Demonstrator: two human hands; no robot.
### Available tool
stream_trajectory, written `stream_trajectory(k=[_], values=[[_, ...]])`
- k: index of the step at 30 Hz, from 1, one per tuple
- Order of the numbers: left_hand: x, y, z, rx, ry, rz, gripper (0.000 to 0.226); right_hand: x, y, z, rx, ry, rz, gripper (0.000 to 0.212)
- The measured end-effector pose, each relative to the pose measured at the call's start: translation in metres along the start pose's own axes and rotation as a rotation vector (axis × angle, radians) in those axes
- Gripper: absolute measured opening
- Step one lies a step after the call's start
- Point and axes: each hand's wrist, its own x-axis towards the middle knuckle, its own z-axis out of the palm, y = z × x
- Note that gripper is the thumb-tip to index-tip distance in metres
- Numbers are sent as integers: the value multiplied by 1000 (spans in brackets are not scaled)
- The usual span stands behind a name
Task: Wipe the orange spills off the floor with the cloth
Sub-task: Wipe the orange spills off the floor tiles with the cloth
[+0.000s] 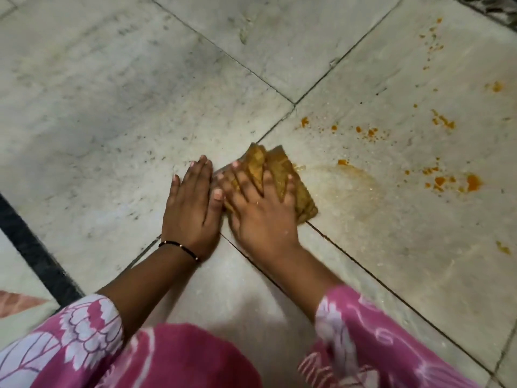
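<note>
Both flat: right hand point(260, 211) presses cloth point(282, 175), left hand point(193, 203) beside.

My right hand point(261, 208) presses the stained cloth point(282, 175) flat on the floor point(112, 93); left hand point(190, 203) alongside; orange spills point(447, 180) rightward.

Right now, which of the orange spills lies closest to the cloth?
The small orange blob just right of the cloth, at the edge of the pale smear. The other spots lie farther right or up the tile.

Mustard-stained cloth point(275, 175), orange spills point(472, 182) on grey mottled floor point(112, 93), pink white-flowered sleeves point(84, 331).
</note>
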Motion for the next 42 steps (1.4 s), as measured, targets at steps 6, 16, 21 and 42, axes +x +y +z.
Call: stream_trajectory(k=[6, 16, 21, 42], values=[[-1, 1, 0, -7, -6, 2, 71, -17, 100, -22, 42, -52, 282, 56], [0, 1, 2, 42, -32, -8, 73, -68, 22, -3, -4, -71, 57, 58], [2, 0, 3, 44, -19, -7, 72, 32, 56, -19, 43, -87, 94, 54], [3, 2, 5, 111, -27, 0, 69, -10, 121, -23, 94, -32, 402, 56]])
